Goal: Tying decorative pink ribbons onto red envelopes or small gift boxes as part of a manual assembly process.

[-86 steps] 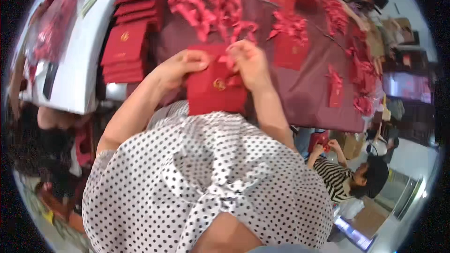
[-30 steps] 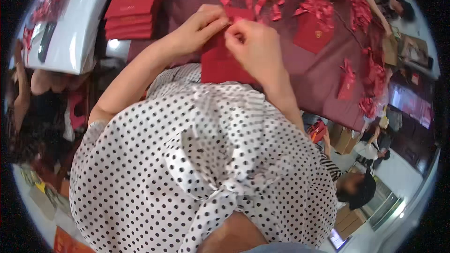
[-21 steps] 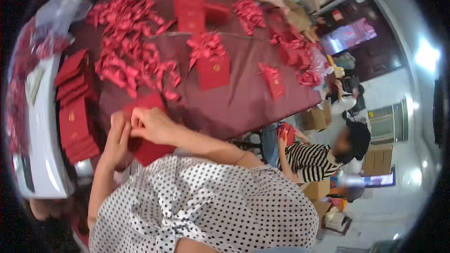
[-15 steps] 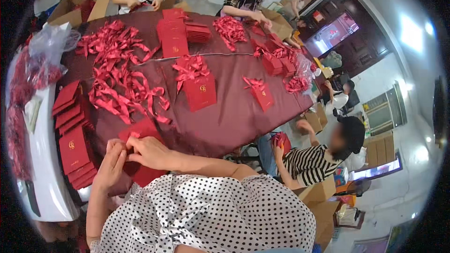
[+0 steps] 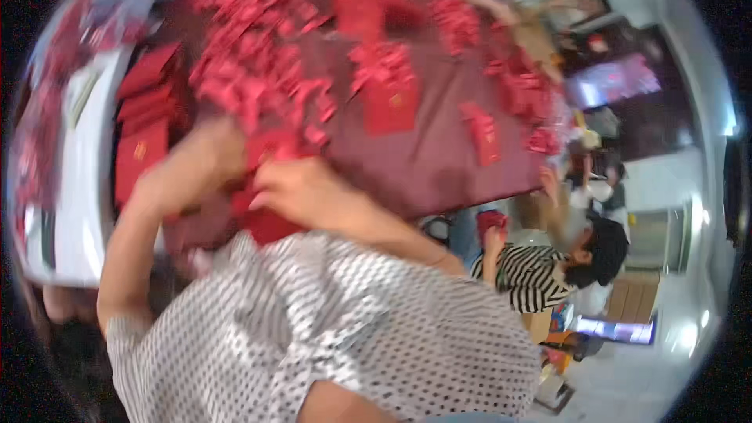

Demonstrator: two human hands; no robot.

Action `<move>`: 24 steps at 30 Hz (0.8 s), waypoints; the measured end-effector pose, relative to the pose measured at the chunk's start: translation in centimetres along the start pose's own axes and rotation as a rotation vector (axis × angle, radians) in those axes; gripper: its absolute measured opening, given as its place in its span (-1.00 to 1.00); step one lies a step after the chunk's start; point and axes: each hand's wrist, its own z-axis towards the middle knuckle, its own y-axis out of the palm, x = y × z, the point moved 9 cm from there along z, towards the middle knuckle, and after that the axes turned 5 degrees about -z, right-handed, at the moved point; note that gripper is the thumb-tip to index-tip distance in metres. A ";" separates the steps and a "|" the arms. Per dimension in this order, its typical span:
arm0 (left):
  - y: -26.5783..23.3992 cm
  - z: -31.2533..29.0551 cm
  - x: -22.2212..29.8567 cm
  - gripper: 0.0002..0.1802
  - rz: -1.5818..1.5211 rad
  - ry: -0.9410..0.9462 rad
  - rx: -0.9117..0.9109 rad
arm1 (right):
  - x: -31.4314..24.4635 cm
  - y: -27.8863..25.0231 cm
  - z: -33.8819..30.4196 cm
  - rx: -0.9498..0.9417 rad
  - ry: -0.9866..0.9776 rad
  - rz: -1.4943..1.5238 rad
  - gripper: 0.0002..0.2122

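A red gift bag [image 5: 269, 225] lies at the table's near edge, with red ribbon [image 5: 272, 145] at its upper end. Over it my right hand [image 5: 305, 192] is closed, fingers curled at the bag; just what they pinch is blurred. My left hand [image 5: 200, 163], raised slightly to the left of the bag, is smeared by motion and its fingers cannot be made out. Beside that hand stands a stack of flat red bags [image 5: 141, 153] with gold marks. Loose red ribbons [image 5: 254, 55] lie heaped beyond both hands.
The dark red tablecloth [image 5: 376, 176] holds a ribbon-topped bag [image 5: 389, 110], a smaller one [image 5: 485, 139] and a far red stack [image 5: 362, 1]. A white surface [image 5: 82, 180] borders the left. A person in stripes [image 5: 523, 270] sits at right, holding something red.
My left hand has come away from the right one, moving up and is now blurred. The view has shifted, so the table appears higher and further right.
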 end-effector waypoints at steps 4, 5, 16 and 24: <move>-3.0 -1.3 -1.7 -0.92 -0.220 -0.067 0.069 | -1.4 -1.1 -1.7 0.028 0.055 -0.085 -0.85; -2.3 -0.8 -2.2 -0.91 -0.350 -0.130 0.061 | -2.3 -1.2 -1.7 0.035 -0.047 -0.142 -0.85; 7.3 1.7 -2.8 -0.84 -0.943 -0.122 0.047 | -2.0 -0.1 -2.4 -0.006 -0.098 -0.038 -0.83; 9.0 -5.7 -7.5 -0.83 -1.244 -0.581 0.300 | 2.6 -1.3 -4.3 0.082 0.146 -0.044 -0.66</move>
